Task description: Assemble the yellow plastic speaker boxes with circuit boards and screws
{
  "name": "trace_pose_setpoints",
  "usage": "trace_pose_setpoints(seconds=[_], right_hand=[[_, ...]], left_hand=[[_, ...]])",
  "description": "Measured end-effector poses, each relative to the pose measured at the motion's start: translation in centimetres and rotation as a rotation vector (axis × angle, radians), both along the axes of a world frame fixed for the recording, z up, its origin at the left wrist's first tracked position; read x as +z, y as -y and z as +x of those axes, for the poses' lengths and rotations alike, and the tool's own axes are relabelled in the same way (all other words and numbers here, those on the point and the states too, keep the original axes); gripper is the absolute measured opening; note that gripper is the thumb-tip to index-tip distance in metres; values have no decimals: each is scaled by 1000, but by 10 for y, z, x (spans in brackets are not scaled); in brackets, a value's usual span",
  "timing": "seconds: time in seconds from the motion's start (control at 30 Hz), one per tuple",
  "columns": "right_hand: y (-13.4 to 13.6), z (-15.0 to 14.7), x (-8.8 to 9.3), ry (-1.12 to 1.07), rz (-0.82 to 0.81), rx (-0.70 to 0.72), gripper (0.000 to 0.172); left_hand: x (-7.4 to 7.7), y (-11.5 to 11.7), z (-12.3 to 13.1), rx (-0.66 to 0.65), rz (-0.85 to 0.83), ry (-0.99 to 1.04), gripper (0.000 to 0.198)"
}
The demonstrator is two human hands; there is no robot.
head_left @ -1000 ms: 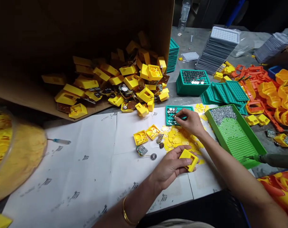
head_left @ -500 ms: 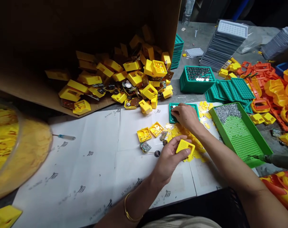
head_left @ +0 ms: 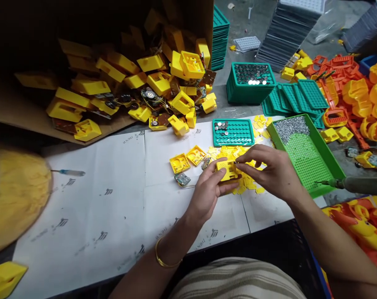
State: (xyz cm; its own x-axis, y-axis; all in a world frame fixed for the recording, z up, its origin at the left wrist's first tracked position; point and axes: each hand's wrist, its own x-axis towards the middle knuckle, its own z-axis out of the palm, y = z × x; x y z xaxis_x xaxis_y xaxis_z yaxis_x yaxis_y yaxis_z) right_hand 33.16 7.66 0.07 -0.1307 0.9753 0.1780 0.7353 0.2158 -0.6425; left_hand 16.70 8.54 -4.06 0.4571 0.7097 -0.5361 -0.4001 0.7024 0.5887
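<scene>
My left hand [head_left: 208, 189] is closed around a small yellow plastic housing [head_left: 227, 170] with a grid of little holes and an open slot. Against the housing's right edge, thumb and forefinger of my right hand [head_left: 267, 168] pinch a small dark button cell [head_left: 236, 162], mostly covered by the fingers. Just beyond the hands lies a green tray [head_left: 238, 135] with several round button cells in its left pockets. Two open yellow housing halves [head_left: 180, 163] and a circuit board [head_left: 182, 179] with wires rest on the white sheet left of my hands. Thin yellow pieces [head_left: 247, 182] are scattered beneath my hands.
A cardboard box [head_left: 120, 133] of yellow housings stands at the back left, a tub [head_left: 20, 199] at far left. A screwdriver [head_left: 71, 172] lies beside it. On the right are a light-green tray [head_left: 315, 166] of screws, a power screwdriver [head_left: 362, 185] and stacked green trays [head_left: 250, 91].
My right hand has come back from the green tray to the yellow housing, carrying a button cell. My left hand has tilted the housing slightly. The camera view has shifted.
</scene>
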Motion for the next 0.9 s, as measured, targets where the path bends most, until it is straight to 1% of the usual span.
trace_pose_setpoints(seconds=[0.2, 0.27, 0.3, 0.37, 0.5, 0.57, 0.63, 0.8, 0.9], right_hand=[[-2, -15, -5, 422, -12, 58, 15], [-1, -16, -6, 519, -12, 71, 17], [-1, -15, -6, 532, -17, 78, 17], [1, -12, -6, 476, -16, 73, 15], [3, -2, -5, 186, 32, 21, 13], [4, 0, -6, 82, 54, 18, 11], [5, -3, -9, 61, 52, 37, 10], [4, -10, -16, 186, 2, 83, 18], [4, -10, -16, 134, -44, 101, 16]], left_hand=[[0, 3, 3, 8, 86, -99, 31], [-1, 4, 3, 20, 110, -130, 31], [-2, 4, 3, 28, 116, -134, 31], [-3, 3, 3, 39, 107, -117, 30], [-3, 2, 1, 13, 60, -62, 31], [-2, 1, 1, -5, 59, -54, 32], [-1, 2, 1, -15, 67, -67, 31], [-1, 3, 2, -10, 99, -118, 30], [-2, 3, 2, -1, 106, -111, 32]])
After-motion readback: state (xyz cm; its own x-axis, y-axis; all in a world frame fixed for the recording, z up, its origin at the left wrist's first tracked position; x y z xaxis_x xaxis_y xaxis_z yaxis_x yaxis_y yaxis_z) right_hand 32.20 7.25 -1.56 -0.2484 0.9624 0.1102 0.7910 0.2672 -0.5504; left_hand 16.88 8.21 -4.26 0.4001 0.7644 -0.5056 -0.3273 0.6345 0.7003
